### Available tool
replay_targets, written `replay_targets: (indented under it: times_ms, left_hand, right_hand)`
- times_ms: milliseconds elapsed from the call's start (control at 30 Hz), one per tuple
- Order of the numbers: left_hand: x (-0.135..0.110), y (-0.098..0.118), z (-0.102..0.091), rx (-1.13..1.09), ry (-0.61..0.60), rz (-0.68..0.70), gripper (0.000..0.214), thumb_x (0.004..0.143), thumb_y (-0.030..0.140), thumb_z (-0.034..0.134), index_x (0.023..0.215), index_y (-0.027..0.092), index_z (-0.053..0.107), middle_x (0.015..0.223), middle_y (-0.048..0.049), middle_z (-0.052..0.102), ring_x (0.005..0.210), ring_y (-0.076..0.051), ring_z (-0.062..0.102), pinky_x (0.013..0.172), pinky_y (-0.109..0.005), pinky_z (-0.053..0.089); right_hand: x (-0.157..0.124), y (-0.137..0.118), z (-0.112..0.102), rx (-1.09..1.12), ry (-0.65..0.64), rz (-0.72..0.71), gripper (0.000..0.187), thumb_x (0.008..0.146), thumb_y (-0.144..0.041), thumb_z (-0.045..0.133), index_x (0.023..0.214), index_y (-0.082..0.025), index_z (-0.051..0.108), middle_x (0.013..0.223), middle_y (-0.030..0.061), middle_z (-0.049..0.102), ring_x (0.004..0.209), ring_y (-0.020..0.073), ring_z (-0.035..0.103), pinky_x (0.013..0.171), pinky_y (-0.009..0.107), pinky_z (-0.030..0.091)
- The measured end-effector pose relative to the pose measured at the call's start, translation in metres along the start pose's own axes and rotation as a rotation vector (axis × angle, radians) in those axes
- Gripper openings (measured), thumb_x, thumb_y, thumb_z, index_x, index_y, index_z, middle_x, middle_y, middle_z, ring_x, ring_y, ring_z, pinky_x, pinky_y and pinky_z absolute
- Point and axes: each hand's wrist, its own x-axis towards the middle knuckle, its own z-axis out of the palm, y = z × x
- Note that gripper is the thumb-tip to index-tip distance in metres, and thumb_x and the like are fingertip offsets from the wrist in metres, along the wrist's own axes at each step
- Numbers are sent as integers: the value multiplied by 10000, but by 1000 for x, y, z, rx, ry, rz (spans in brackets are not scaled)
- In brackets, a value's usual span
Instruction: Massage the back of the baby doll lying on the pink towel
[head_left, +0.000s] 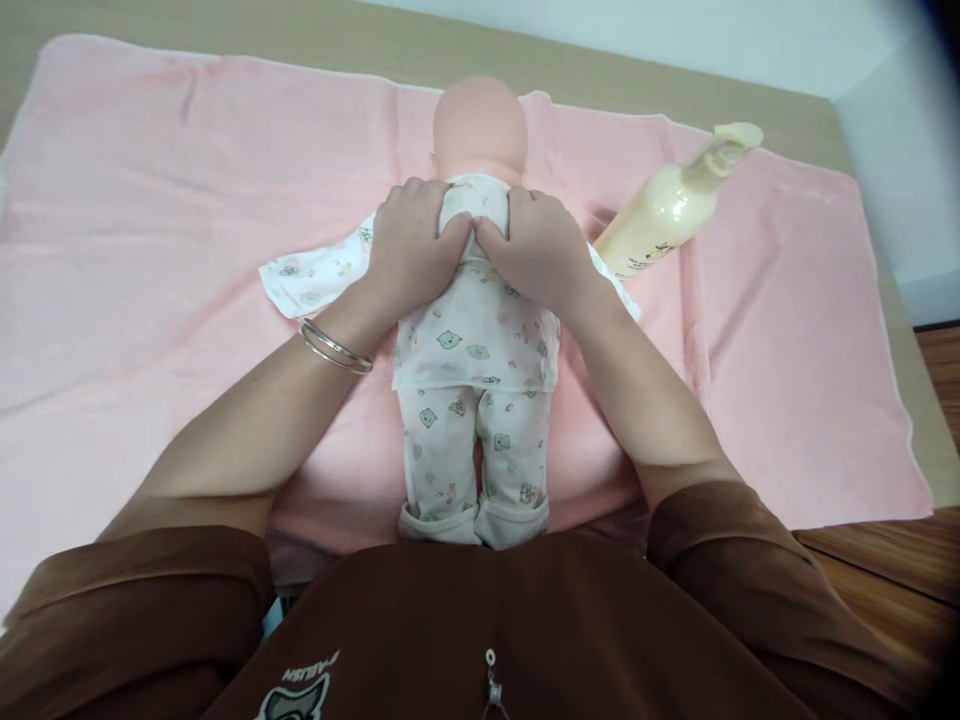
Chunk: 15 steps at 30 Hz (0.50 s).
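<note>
A baby doll [480, 330] lies face down, its bare head away from me, dressed in a white top and trousers with small animal prints. My left hand [416, 240] is over its left shoulder, fingers curled across the top and thumb on the upper back. Mirroring it, my right hand [544, 245] grips the other shoulder, and the two thumbs nearly meet near the spine. Both sets of fingertips are partly hidden. One sleeve [311, 280] of the top spreads out flat to the left; the right sleeve is mostly covered by my forearm.
Beneath the doll, a pink blanket [150, 200] with some creases covers most of a wooden table [795, 110]. A cream-yellow pump bottle [660, 210] lies tilted on the blanket at right, close to my right hand. A pale wall [675, 40] stands behind the table.
</note>
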Motion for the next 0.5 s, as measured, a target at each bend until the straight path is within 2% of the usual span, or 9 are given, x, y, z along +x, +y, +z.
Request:
replay_targets:
  times_ms: [133,233,400,500]
  left_hand:
    - [-4,11,-1,-27,63,-154,326,995,583,478,1153,354,649,1194,-104,665,1250,-415,514,1073,-613,375]
    - [-5,18,-4,-21,41,-179,344,990,599,475,1171,359,643,1241,-105,653,1271,-418,514,1089,-605,372]
    - [-3,18,0,17,46,-212,375,979,511,476,1233,272,614,1247,-126,625,1248,-384,493,1103,-594,360]
    - [-2,15,4,-6,70,-204,330,1006,544,478,1200,305,596,1207,-93,612,1238,-365,457,1109,-569,331]
  right_hand:
    - [1,4,1,68,-29,11,515,1094,-560,392,1219,-101,588,1278,216,690,1204,328,626,1062,456,494]
    - [2,5,4,50,-11,7,500,1101,-539,375,1223,-96,572,1289,212,673,1236,335,622,1086,466,490]
    - [7,6,11,4,0,22,477,1095,-522,398,1264,-108,565,1329,198,653,1294,367,607,1132,516,484]
    - [8,7,13,3,16,33,455,1089,-518,428,1254,-118,570,1320,185,656,1287,363,615,1131,522,483]
